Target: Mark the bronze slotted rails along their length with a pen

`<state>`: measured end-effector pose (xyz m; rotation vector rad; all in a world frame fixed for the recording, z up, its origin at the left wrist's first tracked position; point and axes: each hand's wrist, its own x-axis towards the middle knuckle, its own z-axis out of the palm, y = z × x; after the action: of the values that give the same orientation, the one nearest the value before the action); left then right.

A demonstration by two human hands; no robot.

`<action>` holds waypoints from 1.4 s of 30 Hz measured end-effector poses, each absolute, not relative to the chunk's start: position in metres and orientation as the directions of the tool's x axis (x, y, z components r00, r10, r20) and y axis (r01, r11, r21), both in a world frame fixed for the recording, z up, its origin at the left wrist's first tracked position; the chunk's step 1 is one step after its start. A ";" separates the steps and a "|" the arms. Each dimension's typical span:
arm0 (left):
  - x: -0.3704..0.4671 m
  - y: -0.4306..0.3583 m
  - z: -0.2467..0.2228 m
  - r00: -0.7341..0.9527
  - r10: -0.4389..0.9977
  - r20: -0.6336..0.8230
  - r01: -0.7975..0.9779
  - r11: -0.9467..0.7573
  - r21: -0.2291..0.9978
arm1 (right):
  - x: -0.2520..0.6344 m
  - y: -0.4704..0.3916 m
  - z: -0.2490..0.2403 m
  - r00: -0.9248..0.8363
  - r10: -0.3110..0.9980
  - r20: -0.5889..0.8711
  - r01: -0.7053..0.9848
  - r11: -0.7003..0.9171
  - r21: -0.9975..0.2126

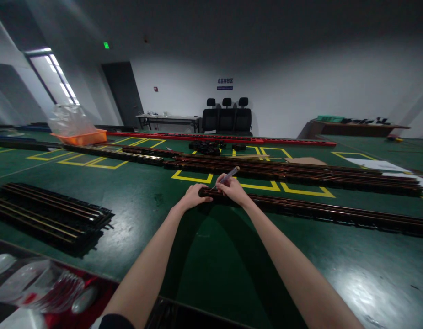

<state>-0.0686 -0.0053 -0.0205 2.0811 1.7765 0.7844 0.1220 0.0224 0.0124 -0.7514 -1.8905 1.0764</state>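
Observation:
A long dark rail with coppery strips point(321, 211) lies across the green table point(204, 256), running to the right edge. My left hand point(195, 196) is closed on the rail's left end, thumb on the near side and fingers over the far side. Just right of it, my right hand point(231, 188) grips a pen-like tool point(232, 173), which slants with its lower tip down at the rail end. The exact contact of the tip is too small to make out.
Beyond lie a bundle of long rails point(286, 171), small black parts point(206, 147) and an orange basket with plastic bags point(82, 137). Shorter rails point(50, 214) are at the left. Clear plastic containers point(40, 283) sit at the lower left.

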 end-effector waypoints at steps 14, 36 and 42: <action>-0.054 -0.020 -0.010 0.136 0.941 0.309 0.924 -0.233 0.304 | 0.138 0.019 0.017 -0.475 0.795 0.377 0.175 0.505 -0.845; -0.046 -0.027 -0.007 0.156 0.936 0.316 0.953 -0.227 0.202 | 0.147 0.021 0.016 -0.439 0.815 0.379 0.212 0.503 -0.838; -0.045 -0.028 -0.005 0.161 0.941 0.298 0.951 -0.229 0.209 | 0.146 0.020 0.017 -0.444 0.806 0.391 0.200 0.515 -0.834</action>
<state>-0.0453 -0.0280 -0.0053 2.4143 1.9668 0.5847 0.1460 0.0201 0.0169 -0.8256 -1.9270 0.9236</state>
